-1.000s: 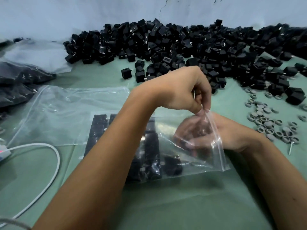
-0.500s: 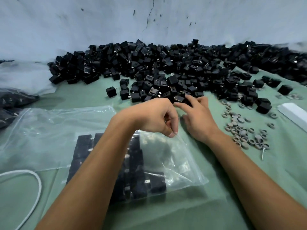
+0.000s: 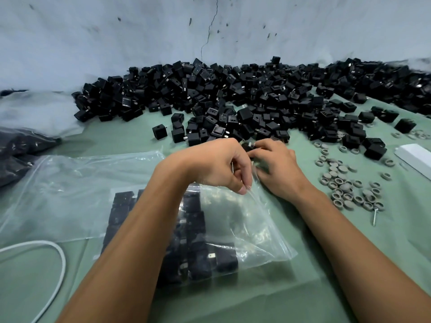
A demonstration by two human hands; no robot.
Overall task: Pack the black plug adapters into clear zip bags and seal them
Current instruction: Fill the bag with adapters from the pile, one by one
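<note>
On the green table: a clear zip bag [image 3: 233,229] lies flat in front of the person, partly filled with black adapters in rows, its mouth turned toward the right.
Left hand [image 3: 217,166]: fingers curled, pinching the upper lip of the bag's mouth between thumb and fingertips and holding it lifted open.
Right hand [image 3: 272,164]: just past the bag's mouth at the near edge of the loose pile, fingers bent over a black adapter [image 3: 247,147]; it seems to grip the piece, though blur hides the exact hold.
Supply: the heap of plug adapters [image 3: 245,101] runs along the wall, well apart from the bag.
Handling, adapters: small, rigid and probably light; best taken by the flat sides, clear of the metal prongs.
Handling, bag: thin, limp and slippery film that likely sags under the load; hold it at the stiffer zip strip.
Nearby: grey rings [image 3: 345,183], a screw [image 3: 375,214], a white cable [image 3: 59,259].
</note>
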